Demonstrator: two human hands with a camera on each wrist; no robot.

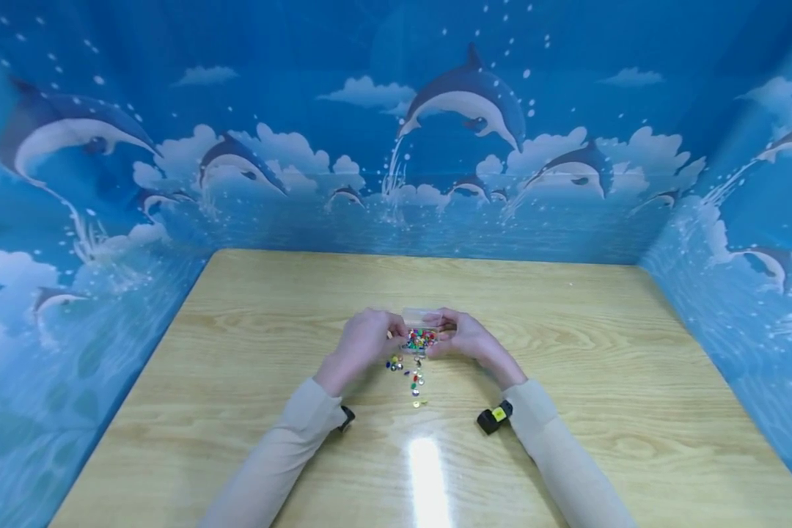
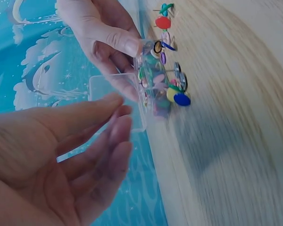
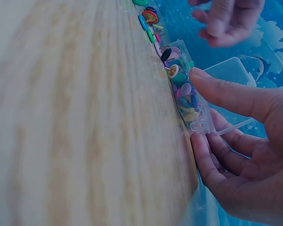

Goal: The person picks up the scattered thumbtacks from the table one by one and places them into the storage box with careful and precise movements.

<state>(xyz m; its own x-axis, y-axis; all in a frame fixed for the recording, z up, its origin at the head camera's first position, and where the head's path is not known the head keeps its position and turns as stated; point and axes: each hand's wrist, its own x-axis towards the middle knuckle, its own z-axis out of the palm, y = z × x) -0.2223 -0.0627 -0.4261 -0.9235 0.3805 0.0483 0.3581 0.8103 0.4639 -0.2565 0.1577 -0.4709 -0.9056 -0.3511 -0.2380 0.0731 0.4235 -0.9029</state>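
Observation:
A small clear plastic box (image 1: pixel 421 340) filled with colourful thumbtacks sits on the table, its see-through lid (image 3: pixel 231 77) tipped back from the far side. My right hand (image 1: pixel 465 337) holds the box at its right end, thumb (image 3: pixel 221 92) by the near rim and fingers by the end wall. To the left of the box is my left hand (image 1: pixel 369 337); its thumb and fingertips come close together just beside it, fingers relaxed, and no object shows between them. Loose thumbtacks, among them a blue one (image 2: pixel 182 99) and a red one (image 2: pixel 162 22), lie in front of the box.
More loose thumbtacks trail toward the near side of the wooden table (image 1: pixel 270 293), the nearest a yellowish one (image 1: pixel 416 404). A blue curtain (image 1: pixel 369 147) printed with dolphins stands along the back and sides. A black wrist camera (image 1: pixel 495 416) sits by the right sleeve.

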